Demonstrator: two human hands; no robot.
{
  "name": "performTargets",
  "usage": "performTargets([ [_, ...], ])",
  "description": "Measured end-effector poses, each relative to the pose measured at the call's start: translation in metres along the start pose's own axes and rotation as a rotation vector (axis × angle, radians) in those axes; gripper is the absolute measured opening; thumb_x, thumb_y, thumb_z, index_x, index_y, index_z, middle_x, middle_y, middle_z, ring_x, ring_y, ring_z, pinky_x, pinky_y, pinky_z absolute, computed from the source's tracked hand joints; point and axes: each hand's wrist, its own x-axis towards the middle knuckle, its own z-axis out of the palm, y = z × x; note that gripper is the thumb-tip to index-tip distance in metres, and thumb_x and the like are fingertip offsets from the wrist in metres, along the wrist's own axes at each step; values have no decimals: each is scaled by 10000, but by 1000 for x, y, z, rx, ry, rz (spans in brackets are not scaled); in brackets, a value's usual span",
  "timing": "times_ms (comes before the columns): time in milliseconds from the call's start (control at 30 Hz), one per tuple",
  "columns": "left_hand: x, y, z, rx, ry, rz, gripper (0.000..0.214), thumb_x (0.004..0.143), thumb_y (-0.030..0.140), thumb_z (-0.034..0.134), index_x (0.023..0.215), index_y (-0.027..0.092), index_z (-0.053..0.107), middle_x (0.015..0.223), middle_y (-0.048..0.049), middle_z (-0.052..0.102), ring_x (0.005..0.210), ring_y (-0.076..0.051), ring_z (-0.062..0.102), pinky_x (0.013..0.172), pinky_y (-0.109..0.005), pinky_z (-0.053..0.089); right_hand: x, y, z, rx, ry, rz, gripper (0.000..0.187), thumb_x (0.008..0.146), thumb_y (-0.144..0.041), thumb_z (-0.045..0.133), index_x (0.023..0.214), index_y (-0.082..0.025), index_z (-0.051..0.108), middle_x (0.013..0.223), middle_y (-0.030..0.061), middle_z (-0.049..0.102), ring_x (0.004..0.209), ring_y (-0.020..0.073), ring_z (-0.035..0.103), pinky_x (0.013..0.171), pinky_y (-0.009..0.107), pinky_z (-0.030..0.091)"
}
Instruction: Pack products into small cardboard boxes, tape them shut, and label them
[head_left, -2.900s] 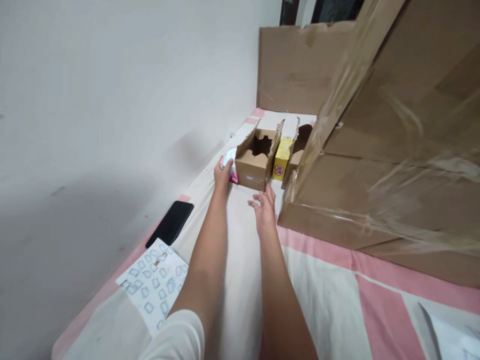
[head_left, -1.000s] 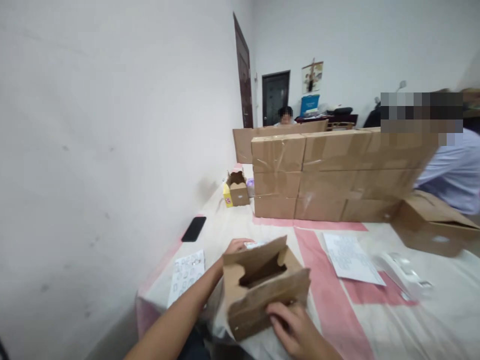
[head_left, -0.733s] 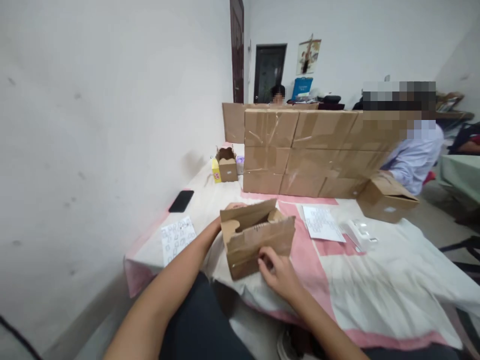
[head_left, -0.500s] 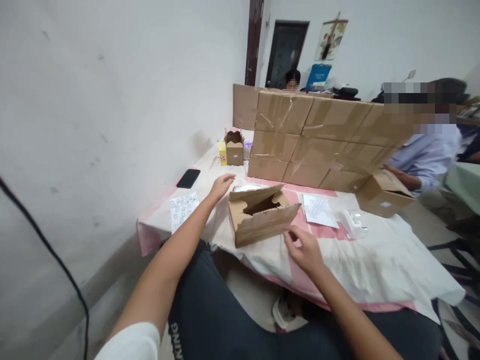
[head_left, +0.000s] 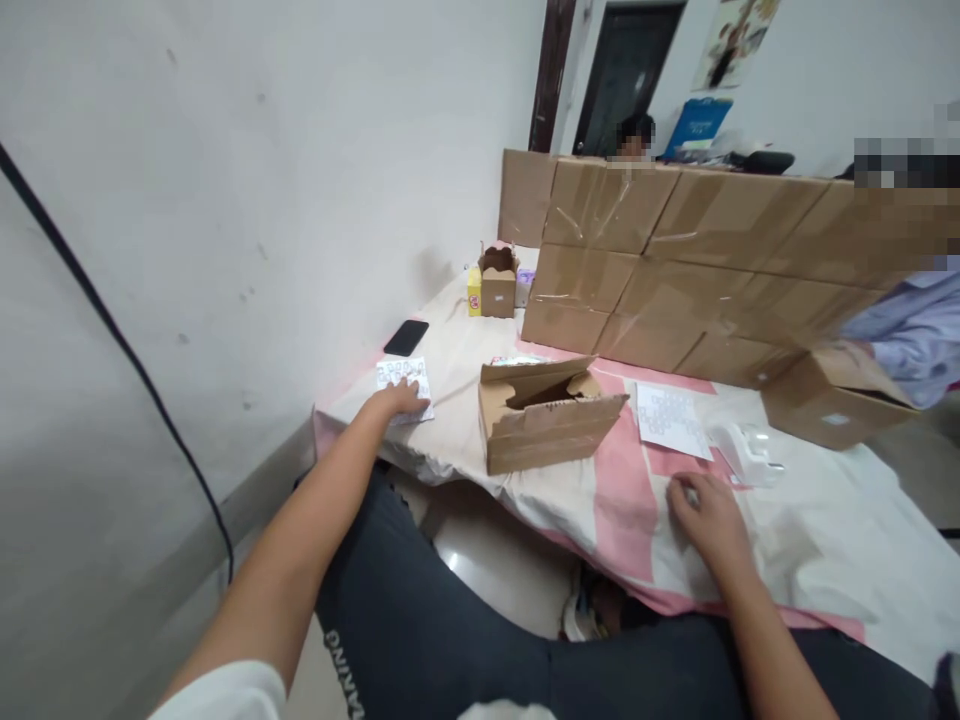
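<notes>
My left hand (head_left: 401, 397) lies over a printed paper sheet (head_left: 421, 410) at the left edge of the table, its fingers stretched out on the paper. A black phone (head_left: 406, 338) is just beyond it. Between my hands stands a small cardboard box (head_left: 547, 440), its top flaps raised and its inside dark. My right hand (head_left: 709, 515) rests on the cloth right of the box, fingers loosely curled and apart, nothing visible in them. Closest to it are a second printed sheet (head_left: 671, 420) and a white tape dispenser (head_left: 750, 455).
A wall of taped cardboard boxes (head_left: 645, 270) runs across the back of the table. Left of it stand a smaller open carton (head_left: 498, 295) and a yellow box (head_left: 474, 292). Another carton (head_left: 832, 400) sits at right near a person's sleeve (head_left: 907, 320). Someone else is behind the wall.
My left hand has moved from behind the cardboard box down and left onto the paper sheet. My right hand has left the box's corner and moved right. The view has turned left.
</notes>
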Motion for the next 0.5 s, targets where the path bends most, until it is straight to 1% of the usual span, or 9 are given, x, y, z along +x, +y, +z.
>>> performTargets([
  [33,-1,2,2,-5,-22,-20,429,946,399,658,1303,171,590,1395,-126,564,1275,-302,557,1070,-567,479,0,-1,2,21,-5,-6,279,776,-461,535,806,-220,674,900,147,707,930,343,642,910,517,482],
  [133,-1,19,0,-142,18,7,493,927,418,674,1347,180,573,1526,-131,463,1443,-353,389,1191,-656,285,8,-7,3,104,-32,-13,241,750,-444,580,784,-227,680,900,139,699,938,338,632,942,535,473],
  [200,-2,37,-3,-260,58,87,536,937,467,641,1383,182,555,1586,-141,401,1512,-355,284,1241,-632,172,19,-13,3,177,-60,-8,253,733,-445,606,797,-216,694,899,142,696,915,331,638,927,535,487],
  [233,-3,48,-5,-332,68,139,550,955,510,593,1398,187,549,1597,-145,395,1526,-343,268,1256,-593,155,28,-17,4,218,-74,1,274,729,-452,619,819,-208,703,914,146,699,911,328,644,917,533,497],
  [267,-5,59,-7,-411,64,197,572,972,564,528,1411,198,546,1592,-145,412,1524,-330,288,1259,-551,174,38,-21,4,264,-90,14,299,728,-465,633,845,-201,708,938,151,703,916,325,652,905,529,509],
  [300,-8,71,-7,-492,44,256,611,978,625,460,1423,214,542,1571,-144,450,1502,-320,345,1246,-518,226,50,-26,6,314,-107,30,326,736,-485,640,871,-197,709,966,154,709,924,321,663,891,522,525],
  [367,-15,92,-6,-648,-33,366,734,933,749,403,1446,238,524,1492,-144,549,1398,-315,498,1170,-484,363,80,-38,9,425,-155,63,378,779,-539,627,931,-200,700,1024,152,722,954,309,688,859,496,559],
  [433,-23,110,-2,-774,-103,434,864,841,834,475,1446,218,517,1402,-156,624,1303,-321,582,1099,-472,438,115,-54,14,536,-229,76,426,845,-584,579,1023,-213,687,1090,136,732,990,287,707,841,459,586],
  [500,-30,122,5,-863,-122,443,894,786,841,559,1380,172,572,1325,-162,670,1272,-323,592,1089,-452,444,150,-73,22,608,-304,54,446,855,-584,602,1102,-220,679,1184,130,723,1083,286,694,896,455,581],
])
